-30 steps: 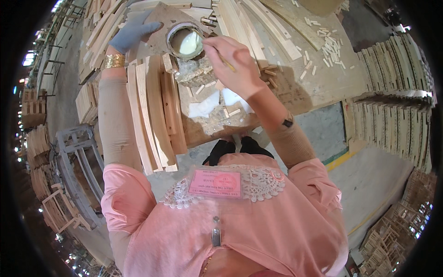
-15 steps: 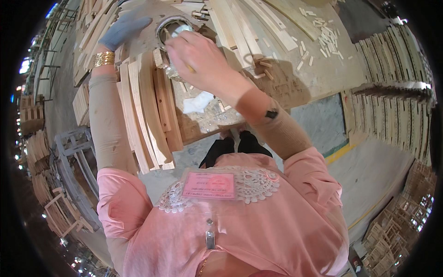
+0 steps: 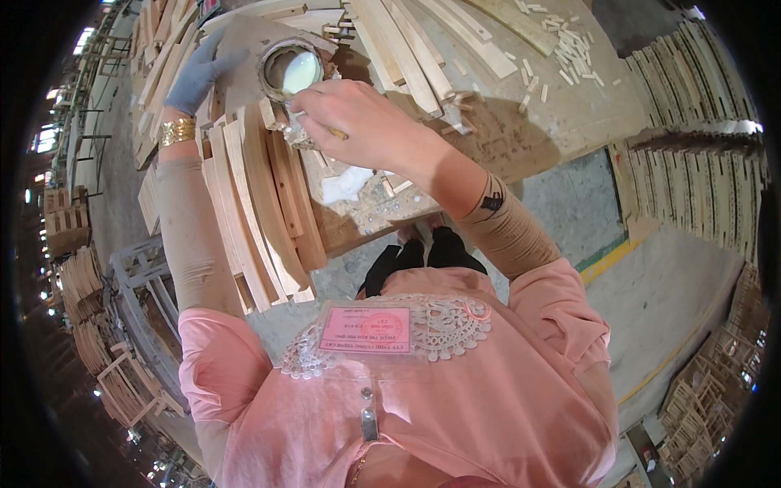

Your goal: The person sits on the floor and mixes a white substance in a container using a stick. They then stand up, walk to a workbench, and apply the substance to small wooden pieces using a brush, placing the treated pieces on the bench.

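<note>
Pink shirt (image 3: pixel 496 374), white lace collar (image 3: pixel 449 327), pink badge (image 3: pixel 364 331), tan sleeves (image 3: pixel 191 236), gold bracelet (image 3: pixel 178 132), left hand (image 3: pixel 196 77) gloved blue-grey

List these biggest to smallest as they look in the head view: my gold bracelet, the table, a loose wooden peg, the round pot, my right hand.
1. Table
2. Right hand
3. Round pot
4. Gold bracelet
5. Loose wooden peg

These are apparent sizes only.

Salmon-pink shirt (image 3: pixel 496 390) at six o'clock, white openwork lace (image 3: pixel 455 325) across it, tan sleeve (image 3: pixel 191 228) at nine, blue-grey glove (image 3: pixel 198 75) and gold bracelet (image 3: pixel 177 132) at ten, milky white liquid (image 3: pixel 301 73) at eleven, cream pegs (image 3: pixel 576 61) at half-past one, yellow floor stripe (image 3: pixel 606 263) at three
</note>
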Available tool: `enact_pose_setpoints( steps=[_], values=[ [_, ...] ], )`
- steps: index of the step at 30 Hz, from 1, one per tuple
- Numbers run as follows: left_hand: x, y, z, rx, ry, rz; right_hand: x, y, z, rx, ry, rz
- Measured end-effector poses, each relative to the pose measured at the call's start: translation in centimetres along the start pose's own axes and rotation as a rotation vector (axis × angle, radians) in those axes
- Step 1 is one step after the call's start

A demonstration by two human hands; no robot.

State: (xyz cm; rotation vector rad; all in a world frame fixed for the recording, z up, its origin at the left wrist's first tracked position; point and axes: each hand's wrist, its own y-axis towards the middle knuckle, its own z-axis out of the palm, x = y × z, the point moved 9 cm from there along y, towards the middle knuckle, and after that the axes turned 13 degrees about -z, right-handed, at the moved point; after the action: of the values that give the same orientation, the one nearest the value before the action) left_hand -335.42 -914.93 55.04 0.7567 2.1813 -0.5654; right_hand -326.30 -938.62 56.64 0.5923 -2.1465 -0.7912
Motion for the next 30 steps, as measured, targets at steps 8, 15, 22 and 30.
enact_pose_setpoints(
  steps=[8, 15, 22, 30],
  values=[
    [-0.5, -0.3, 0.5, -0.003, -0.021, -0.013, -0.3, 4.3, 0.6, 0.089, -0.175, -0.161],
    [0.1, -1.3, 0.8, -0.018, 0.061, -0.086, -3.4, 0.9, -3.6, -0.060, -0.062, 0.250],
    [1.6, -4.7, 1.9, -0.182, -0.501, -0.063, -2.1, -2.3, -1.9, -0.283, 0.096, 0.173],
    [2.6, -2.7, 1.5, -0.053, -0.600, -0.107, -3.2, -0.4, -0.6, -0.253, -0.060, -0.044]
  ],
)
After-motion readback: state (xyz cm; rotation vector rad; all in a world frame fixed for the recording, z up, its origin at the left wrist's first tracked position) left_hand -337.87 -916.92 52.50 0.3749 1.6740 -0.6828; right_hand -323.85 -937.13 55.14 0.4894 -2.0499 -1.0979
